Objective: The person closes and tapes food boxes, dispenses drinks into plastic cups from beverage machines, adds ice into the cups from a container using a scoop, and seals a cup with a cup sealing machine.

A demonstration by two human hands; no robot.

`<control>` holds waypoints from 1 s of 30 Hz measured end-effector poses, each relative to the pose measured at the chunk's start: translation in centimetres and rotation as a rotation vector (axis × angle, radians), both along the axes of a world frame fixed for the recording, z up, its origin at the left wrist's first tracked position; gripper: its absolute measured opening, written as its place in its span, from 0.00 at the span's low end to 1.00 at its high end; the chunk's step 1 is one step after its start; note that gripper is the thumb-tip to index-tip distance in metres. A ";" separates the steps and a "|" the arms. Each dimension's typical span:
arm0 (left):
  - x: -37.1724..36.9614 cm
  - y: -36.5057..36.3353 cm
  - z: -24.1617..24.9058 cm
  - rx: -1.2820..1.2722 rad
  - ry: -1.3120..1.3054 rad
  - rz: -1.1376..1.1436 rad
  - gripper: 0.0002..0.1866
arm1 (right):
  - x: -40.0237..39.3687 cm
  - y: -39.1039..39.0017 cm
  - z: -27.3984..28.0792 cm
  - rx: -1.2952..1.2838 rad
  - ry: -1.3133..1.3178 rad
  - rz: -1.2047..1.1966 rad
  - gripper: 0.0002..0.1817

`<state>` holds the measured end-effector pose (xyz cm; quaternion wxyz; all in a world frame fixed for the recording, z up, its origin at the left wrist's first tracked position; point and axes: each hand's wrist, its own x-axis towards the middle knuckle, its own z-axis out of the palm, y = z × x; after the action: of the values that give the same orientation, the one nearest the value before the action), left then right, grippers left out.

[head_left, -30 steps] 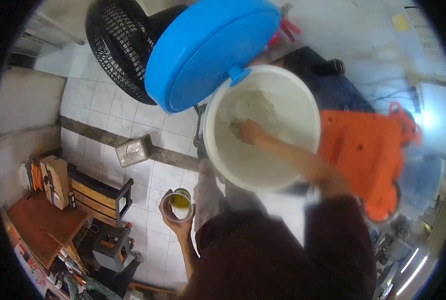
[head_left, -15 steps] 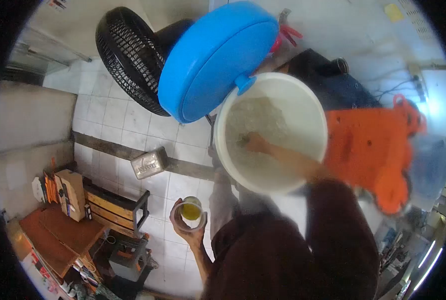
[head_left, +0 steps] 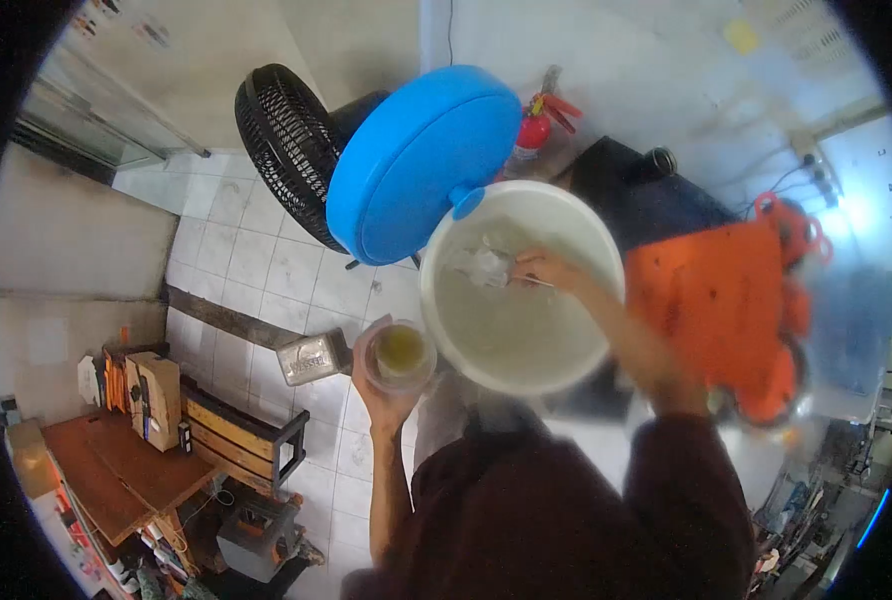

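Note:
My left hand [head_left: 384, 395] is wrapped around a clear plastic cup [head_left: 401, 352] with yellow-green liquid in its bottom. It holds the cup just left of a round white-walled tub [head_left: 526, 380]. Inside the tub, my right hand [head_left: 544, 268] is closed on the thin, pale handle of what looks like a scoop [head_left: 534, 282]. At its far end is a clump of clear ice [head_left: 486, 265]. The lower part of the scoop is hard to make out. A round blue lid [head_left: 436, 165] stands tilted up at the tub's far left rim.
A black fan [head_left: 291, 150] stands behind the lid, with a red fire extinguisher [head_left: 533, 130] near the wall. To the right is an orange board-like surface [head_left: 706, 300]. A metal tin [head_left: 311, 358] is left of the cup; farther left are a wooden bench [head_left: 228, 435] and brown table [head_left: 116, 465].
My right hand has risen from deeper in the tub, and a clump of ice now shows beside it. My left hand has brought the cup up closer to the tub. The view has shifted.

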<state>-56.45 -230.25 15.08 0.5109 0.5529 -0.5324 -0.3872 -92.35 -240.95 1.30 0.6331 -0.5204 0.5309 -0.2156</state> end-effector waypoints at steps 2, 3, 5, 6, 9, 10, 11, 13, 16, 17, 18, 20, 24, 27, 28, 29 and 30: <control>-0.9 -1.2 1.5 -0.024 -0.038 -0.015 0.42 | -1.3 0.0 2.5 0.154 -0.092 -0.102 0.09; -1.4 -1.9 2.6 -0.034 -0.035 -0.011 0.42 | -1.7 -0.1 5.0 0.144 -0.089 -0.098 0.09; -2.8 -3.2 4.5 -0.149 -0.187 -0.113 0.42 | -2.5 0.1 12.1 0.098 0.047 -0.058 0.09; -3.7 -3.7 4.8 -0.159 -0.179 -0.105 0.42 | -3.4 0.0 15.1 0.088 0.056 -0.053 0.09; -6.5 -5.1 5.4 -0.120 -0.137 -0.193 0.42 | -4.9 -0.2 24.7 -0.078 0.114 0.165 0.10; -7.4 -5.4 5.1 -0.125 -0.132 -0.188 0.42 | -4.4 0.0 28.4 -0.089 0.217 0.245 0.11; -8.5 -5.5 4.6 -0.126 -0.188 -0.232 0.44 | -4.0 0.4 31.0 -0.096 0.319 0.323 0.11; -11.0 -5.4 3.1 -0.089 -0.268 -0.288 0.47 | -2.6 1.2 33.5 -0.124 0.448 0.341 0.11; -13.3 -4.6 1.8 -0.221 -0.212 -0.259 0.46 | 0.3 3.8 31.9 -0.449 0.801 0.355 0.12; -13.8 -4.4 1.1 -0.210 -0.204 -0.254 0.46 | 1.2 4.9 31.1 -0.760 1.016 0.341 0.13; -14.1 -4.0 0.4 -0.141 -0.195 -0.271 0.45 | 2.3 6.0 31.6 -0.749 1.015 0.357 0.13; -14.1 -3.7 -0.2 -0.057 -0.186 -0.272 0.45 | 4.5 7.1 34.7 -0.573 1.249 0.271 0.15; -12.2 -3.8 0.3 -0.177 -0.104 -0.269 0.43 | 4.7 6.1 37.7 -0.381 1.243 0.180 0.15; -10.0 -3.3 2.5 -0.071 -0.049 -0.264 0.43 | 1.2 2.9 25.5 -0.383 1.235 0.359 0.15; -8.8 -2.9 3.8 0.056 -0.023 -0.246 0.43 | 0.7 2.4 19.0 -0.568 1.220 0.415 0.15; -7.4 -2.3 4.9 0.073 -0.067 -0.217 0.42 | 1.8 1.2 13.6 -0.318 1.213 0.544 0.14; -6.1 -1.5 5.8 0.090 -0.113 -0.182 0.42 | 4.0 0.9 10.2 -0.292 1.108 0.469 0.13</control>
<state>-62.54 -231.77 20.87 0.4173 0.5456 -0.5906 -0.4236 -88.39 -240.02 11.53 0.2159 -0.7391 0.6174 0.1613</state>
